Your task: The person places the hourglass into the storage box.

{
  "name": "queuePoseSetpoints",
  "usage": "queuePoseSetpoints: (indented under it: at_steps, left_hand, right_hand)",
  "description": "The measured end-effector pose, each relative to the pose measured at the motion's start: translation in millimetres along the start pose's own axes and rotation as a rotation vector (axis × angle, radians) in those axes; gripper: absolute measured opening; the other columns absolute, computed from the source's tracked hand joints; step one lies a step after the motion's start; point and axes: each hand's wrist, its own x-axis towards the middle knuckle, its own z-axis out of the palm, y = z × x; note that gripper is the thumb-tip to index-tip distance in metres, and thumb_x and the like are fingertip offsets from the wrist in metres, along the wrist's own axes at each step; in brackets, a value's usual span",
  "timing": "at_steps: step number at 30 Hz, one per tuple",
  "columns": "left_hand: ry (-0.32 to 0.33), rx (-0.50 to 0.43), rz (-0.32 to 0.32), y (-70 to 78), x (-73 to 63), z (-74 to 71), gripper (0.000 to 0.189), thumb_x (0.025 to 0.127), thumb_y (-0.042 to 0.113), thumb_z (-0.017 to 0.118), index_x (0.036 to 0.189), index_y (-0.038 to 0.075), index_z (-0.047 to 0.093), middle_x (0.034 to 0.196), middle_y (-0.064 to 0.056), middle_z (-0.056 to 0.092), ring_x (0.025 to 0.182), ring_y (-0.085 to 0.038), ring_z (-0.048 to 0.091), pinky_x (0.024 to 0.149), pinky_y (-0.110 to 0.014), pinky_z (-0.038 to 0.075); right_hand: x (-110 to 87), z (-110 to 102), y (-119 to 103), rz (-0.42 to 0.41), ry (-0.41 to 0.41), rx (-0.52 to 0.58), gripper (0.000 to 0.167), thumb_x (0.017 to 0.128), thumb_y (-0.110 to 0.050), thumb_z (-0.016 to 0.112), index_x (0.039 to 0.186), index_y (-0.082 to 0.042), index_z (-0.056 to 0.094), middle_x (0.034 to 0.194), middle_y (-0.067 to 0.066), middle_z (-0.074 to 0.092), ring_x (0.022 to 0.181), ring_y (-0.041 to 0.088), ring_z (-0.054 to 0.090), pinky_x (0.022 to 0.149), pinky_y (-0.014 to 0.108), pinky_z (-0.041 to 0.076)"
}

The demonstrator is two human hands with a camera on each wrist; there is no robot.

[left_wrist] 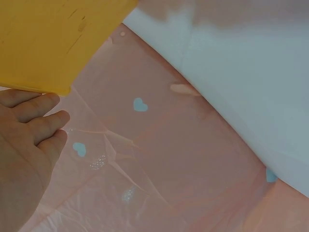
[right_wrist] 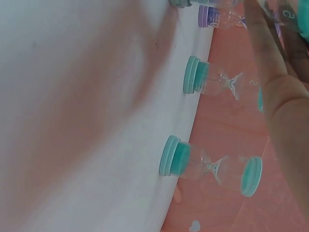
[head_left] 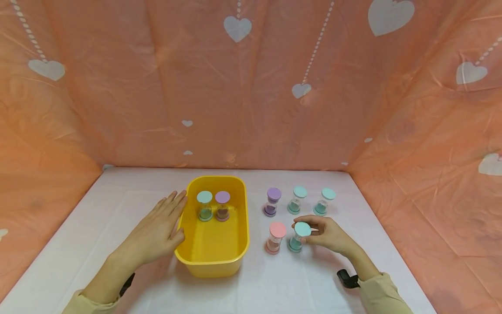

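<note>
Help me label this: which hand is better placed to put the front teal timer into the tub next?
Likely the right hand: it grips that teal timer. The left hand is at the tub's left side, across from the timer.

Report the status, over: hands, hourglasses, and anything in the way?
Right hand grips front teal hourglass. Left hand at left rim of yellow tub. Pink hourglass stands between gripped one and tub.
</note>
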Motion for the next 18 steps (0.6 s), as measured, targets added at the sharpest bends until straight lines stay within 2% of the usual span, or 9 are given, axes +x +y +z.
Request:
queuePoseSetpoints:
  at_steps: [5,12,18]
  left_hand:
    - [-0.011,-0.002,-0.009,0.6,-0.1,0.1,0.073,0.096,0.023,0.058,0.157,-0.010,0.035,0.167,-0.023,0.029,0.154,-0.045,0.025,0.128,-0.054,0.019]
    - [-0.013,-0.001,-0.010,1.6,-0.4,-1.3,0.073,0.096,0.023,0.059,0.156,-0.010,0.036,0.168,-0.023,0.028,0.154,-0.045,0.024,0.126,-0.057,0.022]
    - [-0.010,-0.001,-0.009,1.8,-0.8,-1.1,0.073,0.096,0.023,0.059,0.156,-0.010,0.035,0.168,-0.023,0.028,0.155,-0.045,0.024,0.128,-0.054,0.019]
  right_hand:
    - [-0.2,0.1,-0.5,-0.004,0.005,-0.008,0.056,0.088,-0.003,0.080,0.137,0.014,0.057,0.128,0.030,0.065,0.111,0.010,0.069,0.091,0.025,0.059]
    - [-1.5,-0.6,-0.9,-0.024,0.023,-0.006,0.055,0.088,-0.002,0.080,0.136,0.013,0.058,0.127,0.029,0.066,0.112,0.010,0.069,0.092,0.025,0.059]
    - [-0.7,-2.4,-5.2,-0.065,0.044,0.033,0.051,0.087,0.003,0.078,0.134,0.014,0.059,0.125,0.031,0.066,0.111,0.012,0.070,0.091,0.027,0.060]
